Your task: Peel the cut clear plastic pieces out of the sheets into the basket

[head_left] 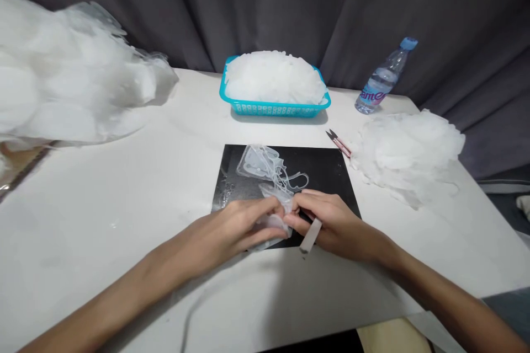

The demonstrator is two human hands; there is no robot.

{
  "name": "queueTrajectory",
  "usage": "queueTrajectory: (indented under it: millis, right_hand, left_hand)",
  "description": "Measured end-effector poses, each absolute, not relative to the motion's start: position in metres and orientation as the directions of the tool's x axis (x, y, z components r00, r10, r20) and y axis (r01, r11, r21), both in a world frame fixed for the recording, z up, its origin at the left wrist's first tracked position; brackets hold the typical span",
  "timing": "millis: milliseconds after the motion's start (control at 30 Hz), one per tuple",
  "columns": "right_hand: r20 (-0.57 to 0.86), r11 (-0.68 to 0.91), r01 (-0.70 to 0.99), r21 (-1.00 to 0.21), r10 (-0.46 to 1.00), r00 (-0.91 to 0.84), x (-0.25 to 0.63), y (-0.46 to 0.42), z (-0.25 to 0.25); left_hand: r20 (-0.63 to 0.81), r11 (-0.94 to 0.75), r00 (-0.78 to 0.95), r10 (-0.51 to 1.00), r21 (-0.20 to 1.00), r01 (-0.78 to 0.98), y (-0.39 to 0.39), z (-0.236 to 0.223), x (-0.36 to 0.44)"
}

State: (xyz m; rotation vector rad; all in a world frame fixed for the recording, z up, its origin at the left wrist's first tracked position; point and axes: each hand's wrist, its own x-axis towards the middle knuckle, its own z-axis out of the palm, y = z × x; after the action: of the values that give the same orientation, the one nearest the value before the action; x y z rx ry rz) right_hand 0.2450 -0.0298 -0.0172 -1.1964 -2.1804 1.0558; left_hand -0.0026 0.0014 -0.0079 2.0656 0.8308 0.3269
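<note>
My left hand [252, 223] is closed on a soft, translucent white plastic piece [269, 226] low on the black mat [331, 176]. My right hand [327, 220] meets it there, its fingertips pinched at the edge of the same piece. A flat, light-grey tool [310, 238] is also gripped in my right hand, its end poking out below the palm; its working end is hidden. Just beyond my fingers lies a clear moulded sheet [259, 162] with thin stringy strips [284, 176] trailing from it. My fingers cover much of the held piece.
A turquoise basket [273, 109] heaped with whitish translucent pieces stands at the back. Small pink-handled thread snips [339, 143] lie beside a translucent pile [409, 149] at right. A water bottle [381, 83] stands behind that pile. A large bulging plastic bag [74, 77] occupies the left.
</note>
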Motion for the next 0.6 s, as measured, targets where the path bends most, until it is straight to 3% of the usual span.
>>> queueTrajectory:
  millis: [100,200,300,400,467,500,567,600]
  right_hand:
    - [0.080,0.372,0.542,-0.754,0.870,-0.487,0.240,-0.029,-0.022]
    - [0.173,0.452,0.558,-0.696,0.859,-0.481,0.235,-0.027,-0.028]
    - [0.222,0.489,0.598,-0.635,0.857,-0.466,0.231,-0.023,-0.034]
    - [0.259,0.476,0.662,-0.579,0.877,-0.404,0.233,-0.015,-0.041]
    - [0.260,0.417,0.695,-0.586,0.909,-0.326,0.237,-0.009,-0.043]
    - [0.234,0.366,0.693,-0.621,0.930,-0.282,0.240,-0.007,-0.043]
    - [0.151,0.252,0.638,-0.728,0.966,-0.210,0.245,-0.004,-0.040]
    - [0.117,0.207,0.588,-0.782,0.975,-0.188,0.248,-0.003,-0.038]
  left_hand:
    - [0.087,-0.646,0.827,0.556,0.671,0.364,0.002,-0.008,-0.002]
    - [0.390,-0.930,0.869,0.306,0.319,0.184,-0.006,-0.005,0.006]
    - [0.484,-0.998,0.874,0.048,-0.012,0.061,-0.018,-0.006,0.012]
    - [0.501,-0.987,0.860,-0.100,-0.161,-0.020,-0.021,-0.013,0.008]
    - [0.556,-0.997,0.831,-0.023,-0.075,0.022,-0.017,-0.021,0.002]
    - [0.582,-0.997,0.809,0.083,0.042,0.071,-0.013,-0.024,-0.001]
    - [0.551,-0.898,0.732,0.401,0.394,0.196,-0.006,-0.028,-0.005]
    - [0.469,-0.776,0.671,0.574,0.574,0.263,-0.003,-0.029,-0.006]
